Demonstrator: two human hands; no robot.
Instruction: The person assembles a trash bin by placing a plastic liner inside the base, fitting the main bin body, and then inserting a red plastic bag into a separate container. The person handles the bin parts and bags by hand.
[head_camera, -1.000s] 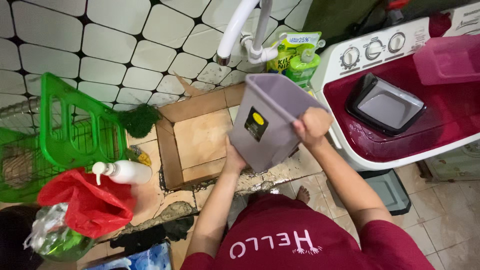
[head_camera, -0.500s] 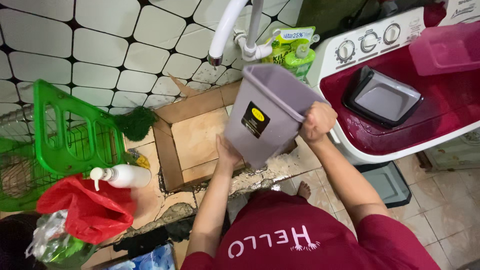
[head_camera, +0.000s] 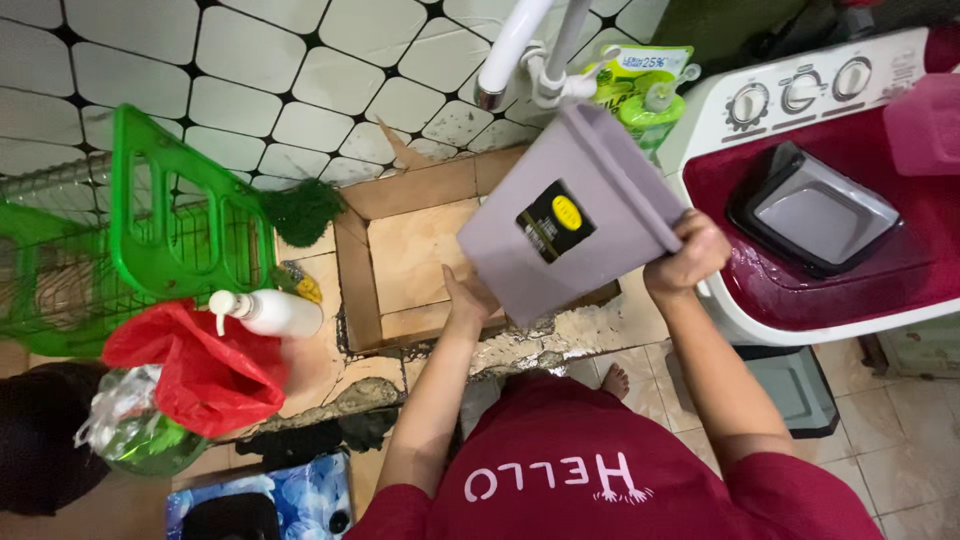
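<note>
Grey plastic bin, tilted and held up in both hands below the white tap.

The bin is a tapered grey container with a black-and-yellow sticker on its side, tipped so its rim points up toward the tap and its base points down toward the person. The left hand is under the bin's base, fingers closed against it from below. The right hand is wrapped tight around the rim on the side of the bin nearest the red-and-white washing machine. Under the bin lies a sunken tiled basin with a brown edge. A green wire rack, a white pump bottle and a red plastic bag sit well apart from the bin, beyond the basin.
</note>
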